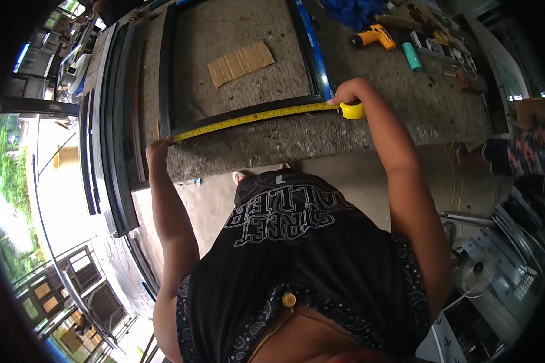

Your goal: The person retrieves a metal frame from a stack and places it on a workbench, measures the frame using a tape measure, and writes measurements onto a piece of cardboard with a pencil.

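one left hand [158, 150] and one right hand [350, 91]; one yellow tape measure [353, 111]; one dark rectangular frame [166, 72]; one flat piece of cardboard [241, 63]; one orange power tool [379, 37]; one teal cylinder [411, 56]; one fan [475, 271]; one round gold pendant [289, 299]. the long dark bars [112, 121] overlap too much to count.

cardboard piece [241, 63] | orange drill [380, 36] | teal cylinder [411, 56] | crumpled blue material [352, 11] | fan [476, 275]

Dark frame [248, 110]: far end cut off by upper edge, twelve o'clock. Tape measure [257, 115]: tip indistinct at left hand [157, 150], ten o'clock. Blue plastic [352, 11], one o'clock: cropped.
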`<state>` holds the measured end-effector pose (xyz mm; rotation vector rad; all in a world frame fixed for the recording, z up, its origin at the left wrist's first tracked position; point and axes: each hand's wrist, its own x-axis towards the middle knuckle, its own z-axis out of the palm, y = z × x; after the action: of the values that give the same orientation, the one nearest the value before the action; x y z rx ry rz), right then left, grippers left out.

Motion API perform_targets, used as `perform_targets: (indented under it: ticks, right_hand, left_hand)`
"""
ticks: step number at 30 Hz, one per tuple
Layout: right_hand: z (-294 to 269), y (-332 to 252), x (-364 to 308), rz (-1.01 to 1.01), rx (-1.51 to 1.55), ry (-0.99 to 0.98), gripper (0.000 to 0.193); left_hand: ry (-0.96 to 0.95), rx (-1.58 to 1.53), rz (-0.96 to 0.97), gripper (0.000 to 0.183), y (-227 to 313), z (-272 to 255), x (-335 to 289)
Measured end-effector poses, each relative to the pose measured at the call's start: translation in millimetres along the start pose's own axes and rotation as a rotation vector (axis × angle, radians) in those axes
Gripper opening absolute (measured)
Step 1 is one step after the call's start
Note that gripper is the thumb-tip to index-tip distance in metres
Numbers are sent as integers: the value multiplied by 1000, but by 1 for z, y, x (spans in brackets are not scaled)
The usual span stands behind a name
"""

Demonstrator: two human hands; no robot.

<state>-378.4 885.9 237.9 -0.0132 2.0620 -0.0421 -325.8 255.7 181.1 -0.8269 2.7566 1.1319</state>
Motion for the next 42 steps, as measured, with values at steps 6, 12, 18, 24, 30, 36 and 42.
perform_targets:
  ticks: [6, 12, 18, 24, 30, 36, 42]
  right_hand:
    - [-3, -8, -12, 40, 59, -12, 70]
    - [-9, -9, -13, 38, 115, -79, 57]
    - [-10, -2, -3, 9, 268, -293, 53]
    - [4, 10, 6, -170, 4, 2, 50]
    - [86, 13, -28, -446, 249, 303, 55]
    - [166, -44, -59, -397, 429, 345, 49]
    - [165, -89, -52, -377, 287, 492, 58]
  left_hand:
    - [-34, -17, -57, 37, 4, -2, -5]
    - [-46, -36, -58, 33, 9, -2, -5]
    - [-60, -47, -100, 31, 6, -3, -3]
    - [-44, -81, -107, 30, 6, 0, -3]
    - [184, -69, -27, 25, -21, 10, -46]
    - [-162, -335, 91, 25, 2, 81, -158]
    - [-92, -317, 131, 25, 14, 79, -146]
